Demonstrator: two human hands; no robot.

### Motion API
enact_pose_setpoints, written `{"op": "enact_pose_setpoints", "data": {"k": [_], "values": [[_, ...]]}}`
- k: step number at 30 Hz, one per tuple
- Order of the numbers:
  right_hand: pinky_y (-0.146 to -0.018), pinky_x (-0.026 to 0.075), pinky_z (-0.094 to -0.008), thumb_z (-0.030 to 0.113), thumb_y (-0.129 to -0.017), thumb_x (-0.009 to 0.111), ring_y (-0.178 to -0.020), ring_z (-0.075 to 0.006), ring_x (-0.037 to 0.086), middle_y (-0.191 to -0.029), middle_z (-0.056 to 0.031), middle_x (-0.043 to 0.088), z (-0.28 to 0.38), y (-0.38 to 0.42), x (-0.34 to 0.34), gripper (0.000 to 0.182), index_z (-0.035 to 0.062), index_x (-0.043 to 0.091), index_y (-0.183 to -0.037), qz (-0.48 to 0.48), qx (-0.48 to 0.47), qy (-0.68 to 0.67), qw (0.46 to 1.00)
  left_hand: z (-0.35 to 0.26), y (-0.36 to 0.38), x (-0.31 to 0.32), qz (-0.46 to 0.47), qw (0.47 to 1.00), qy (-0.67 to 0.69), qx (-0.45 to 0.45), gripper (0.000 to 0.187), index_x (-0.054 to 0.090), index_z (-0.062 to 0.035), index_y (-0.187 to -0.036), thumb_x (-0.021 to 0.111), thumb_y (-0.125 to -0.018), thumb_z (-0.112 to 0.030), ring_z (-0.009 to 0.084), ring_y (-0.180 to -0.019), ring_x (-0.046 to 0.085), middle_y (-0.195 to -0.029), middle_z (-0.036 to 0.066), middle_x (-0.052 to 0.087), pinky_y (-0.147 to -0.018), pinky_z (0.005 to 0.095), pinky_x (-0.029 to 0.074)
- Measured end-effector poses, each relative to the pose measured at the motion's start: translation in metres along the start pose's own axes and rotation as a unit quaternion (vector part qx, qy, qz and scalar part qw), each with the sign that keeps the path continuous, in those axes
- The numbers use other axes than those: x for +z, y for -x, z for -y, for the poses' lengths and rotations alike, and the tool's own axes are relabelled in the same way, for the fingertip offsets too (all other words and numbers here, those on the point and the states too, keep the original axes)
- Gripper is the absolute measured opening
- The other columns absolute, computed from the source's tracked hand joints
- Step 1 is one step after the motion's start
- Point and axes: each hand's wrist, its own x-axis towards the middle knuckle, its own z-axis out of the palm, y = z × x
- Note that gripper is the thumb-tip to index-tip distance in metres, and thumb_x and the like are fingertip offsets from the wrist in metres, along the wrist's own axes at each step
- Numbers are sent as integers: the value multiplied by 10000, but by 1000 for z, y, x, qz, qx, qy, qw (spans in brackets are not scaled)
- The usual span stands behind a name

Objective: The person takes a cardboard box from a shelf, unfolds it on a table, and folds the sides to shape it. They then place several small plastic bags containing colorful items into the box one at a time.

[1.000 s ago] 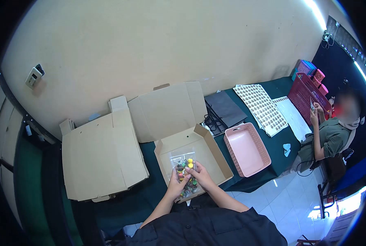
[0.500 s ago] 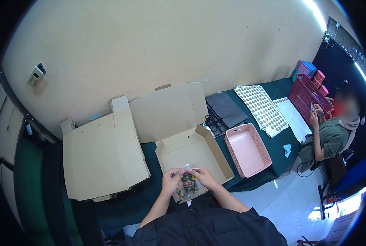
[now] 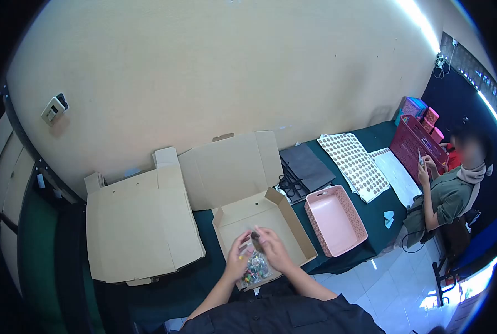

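Observation:
A clear plastic bag (image 3: 258,271) with many small colourful pieces is over the front part of an open cardboard box (image 3: 270,214). My left hand (image 3: 237,260) is closed at the bag's upper left side, fingers pointing up. Just above the bag, my right hand (image 3: 274,250) pinches a small dark brown flat piece (image 3: 256,240) between thumb and fingers. The two hands are close together, and the bag's top edge is partly hidden between them.
A closed cardboard box (image 3: 140,225) lies at left. To the right are a pink basket (image 3: 337,222), black paper bags (image 3: 309,167), sheets of round stickers (image 3: 354,164) and a maroon basket (image 3: 415,142). A person (image 3: 448,189) stands at the far right, holding something small.
Both hands were pinching the bag's top edge; now they are apart, with a dark piece showing in the right hand. The whole view has shifted slightly as the head tilted up.

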Motion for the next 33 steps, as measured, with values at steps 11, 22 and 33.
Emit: {"op": "enact_pose_setpoints", "data": {"k": [11,22,33], "values": [[-816,424,-280,130,-778,631,-944,-171,524,-1001,-92,541,0,-9,11,383,55,516,-1136,-105,68,-3,992,0,18,10,-53,990,73,-104,304,524,10,-1073,623,-796,-68,147,-946,537,-1037,87,560,-804,261,432],[-842,395,-289,206,-801,627,-912,-135,531,-896,-68,603,-7,0,-30,223,6,642,-899,68,206,-181,959,-5,12,4,-78,991,-113,5,182,641,4,-882,622,-813,-163,43,-603,544,-723,37,634,-529,205,435],[-764,420,-244,188,-866,540,-810,-101,553,-831,-56,638,2,-6,-46,246,-31,642,-911,-22,147,-168,975,-9,3,-9,-16,997,41,-68,334,539,24,-1108,463,-904,-229,163,-1019,524,-1063,108,582,-923,313,357]]}}
